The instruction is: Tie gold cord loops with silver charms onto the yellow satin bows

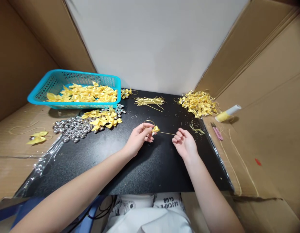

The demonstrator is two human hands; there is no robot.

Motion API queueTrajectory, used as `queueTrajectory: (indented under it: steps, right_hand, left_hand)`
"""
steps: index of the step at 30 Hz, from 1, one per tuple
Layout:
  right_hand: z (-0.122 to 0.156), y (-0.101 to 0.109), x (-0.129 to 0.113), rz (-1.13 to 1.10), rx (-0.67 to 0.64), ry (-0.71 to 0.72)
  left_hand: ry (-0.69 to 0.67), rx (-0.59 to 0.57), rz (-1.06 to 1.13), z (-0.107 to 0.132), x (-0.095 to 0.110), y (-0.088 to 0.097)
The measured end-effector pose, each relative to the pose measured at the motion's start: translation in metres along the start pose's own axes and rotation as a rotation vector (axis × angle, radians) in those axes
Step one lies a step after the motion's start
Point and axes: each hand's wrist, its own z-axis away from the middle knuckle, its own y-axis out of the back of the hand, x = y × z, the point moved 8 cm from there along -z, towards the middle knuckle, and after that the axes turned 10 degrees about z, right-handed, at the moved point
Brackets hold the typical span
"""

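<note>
A black table (150, 171) spans the scene; far left, a blue basket (74, 104) holds yellow bows (84, 92). Near, upside-down print on pale trousers (169, 202) reads "CLUB", its other word uncertain. Mid-table, the left hand (137, 139) pinches a bow (155, 129); the right hand (185, 144), fingers curled, pinches a straight gold cord (166, 133) beside it.

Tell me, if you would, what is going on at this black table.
The person's left hand pinches a small yellow bow; the right hand holds a gold cord stretched from it. A blue basket of bows and a pile of silver beads are on the left, loose gold cords lie beyond the hands, and a heap of bows sits far right.
</note>
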Motion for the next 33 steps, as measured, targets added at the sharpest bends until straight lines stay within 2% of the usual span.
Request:
queueTrajectory:
  steps: [7,13,18,24,29,33]
  right_hand:
    - [0.0,0.003,-0.002,-0.015,0.023,0.021]
    - [0.005,-0.001,-0.011,-0.03,0.01,0.069]
    - [0.015,-0.01,-0.024,-0.089,-0.052,0.148]
    - [0.024,-0.015,-0.034,-0.145,-0.1,0.24]
    - [0.022,-0.007,-0.037,-0.142,-0.013,0.3]
    - [0.019,0.004,-0.038,-0.029,0.129,0.401]
  left_hand:
    - [0.018,-0.027,0.003,-0.001,-0.003,-0.001]
    - [-0.008,-0.035,-0.097,0.001,0.002,-0.004]
    - [-0.14,-0.083,-0.336,-0.001,0.004,-0.002]
    - [-0.387,-0.101,-0.745,0.001,0.018,-0.004]
    - [-0.516,-0.184,-0.886,0.004,0.027,-0.015]
    - [-0.524,-0.187,-0.946,0.005,0.029,-0.018]
